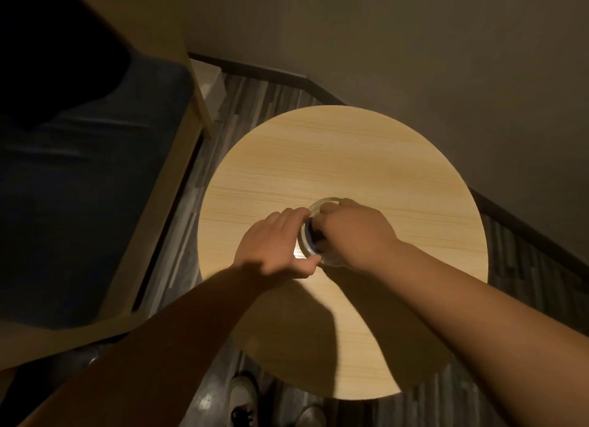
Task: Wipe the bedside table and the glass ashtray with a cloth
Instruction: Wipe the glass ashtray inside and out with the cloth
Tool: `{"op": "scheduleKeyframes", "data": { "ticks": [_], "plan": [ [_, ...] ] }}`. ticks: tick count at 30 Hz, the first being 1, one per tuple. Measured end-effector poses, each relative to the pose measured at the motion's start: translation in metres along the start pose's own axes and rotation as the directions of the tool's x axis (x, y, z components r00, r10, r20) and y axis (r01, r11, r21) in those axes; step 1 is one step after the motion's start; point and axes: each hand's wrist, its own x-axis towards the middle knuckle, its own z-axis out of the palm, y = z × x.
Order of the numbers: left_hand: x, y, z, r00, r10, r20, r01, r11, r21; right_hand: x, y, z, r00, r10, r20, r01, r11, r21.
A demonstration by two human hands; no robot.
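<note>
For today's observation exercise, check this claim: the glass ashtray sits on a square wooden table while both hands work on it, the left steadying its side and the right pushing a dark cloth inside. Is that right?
One detail is wrong: the table is round, not square, as the head view shows. The rest stands: the left hand steadies the glass ashtray by its side while the right hand pushes a dark cloth inside it.

A single head-worn view is aimed steeply down from close above a round wooden table (318,159), with a bed frame (178,159) seen at left.

blue bench cushion (79,187), shoes (243,394), striped floor (255,95)
</note>
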Motion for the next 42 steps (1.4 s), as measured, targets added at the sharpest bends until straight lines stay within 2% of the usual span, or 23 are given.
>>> {"op": "scheduleKeyframes", "data": {
  "ticks": [2, 5, 9, 12, 16, 20, 25, 30, 35, 39, 42],
  "plan": [
    [0.000, 0.001, -0.002, 1.000, -0.008, 0.000, 0.008, 1.000, -0.012, 0.007, -0.001, 0.000, 0.995, 0.063, -0.071, -0.066, 0.997, -0.034],
    [0.000, 0.004, -0.002, 1.000, -0.023, 0.008, 0.023, 1.000, 0.010, 0.000, 0.009, 0.001, 0.992, 0.112, -0.062, -0.119, 0.985, -0.124],
    [-0.002, 0.004, 0.000, 1.000, -0.021, -0.010, 0.021, 1.000, 0.018, -0.018, 0.013, 0.002, 0.998, -0.033, 0.055, 0.039, 0.991, -0.128],
    [-0.003, 0.004, 0.000, 1.000, -0.021, -0.021, 0.021, 1.000, 0.014, -0.012, 0.004, 0.004, 0.996, -0.083, 0.027, 0.084, 0.996, -0.043],
    [-0.002, 0.004, -0.004, 0.999, -0.029, -0.017, 0.028, 0.999, -0.044, 0.004, -0.005, 0.000, 0.995, 0.007, -0.098, -0.014, 0.997, -0.070],
    [-0.002, 0.005, -0.004, 0.999, -0.044, -0.011, 0.044, 0.999, -0.031, -0.001, 0.006, -0.010, 0.997, 0.059, -0.057, -0.067, 0.986, -0.153],
    [-0.005, 0.007, -0.002, 0.999, -0.019, -0.035, 0.020, 1.000, 0.016, -0.022, 0.013, 0.000, 0.995, -0.050, 0.081, 0.062, 0.985, -0.161],
    [-0.006, 0.008, -0.002, 0.998, -0.005, -0.070, 0.007, 1.000, 0.028, -0.016, 0.007, 0.009, 0.994, -0.107, 0.008, 0.107, 0.991, -0.084],
    [-0.007, 0.011, -0.001, 0.994, -0.020, -0.112, 0.019, 1.000, -0.016, -0.001, 0.002, 0.013, 0.994, -0.044, -0.105, 0.044, 0.999, 0.006],
    [-0.006, 0.009, -0.003, 0.994, -0.042, -0.099, 0.037, 0.998, -0.052, 0.005, -0.002, 0.006, 0.988, 0.041, -0.150, -0.044, 0.999, -0.018],
    [-0.005, 0.010, -0.003, 0.996, -0.039, -0.082, 0.035, 0.998, -0.050, 0.008, -0.004, -0.003, 0.990, 0.087, -0.114, -0.098, 0.990, -0.097]
  ]
}}
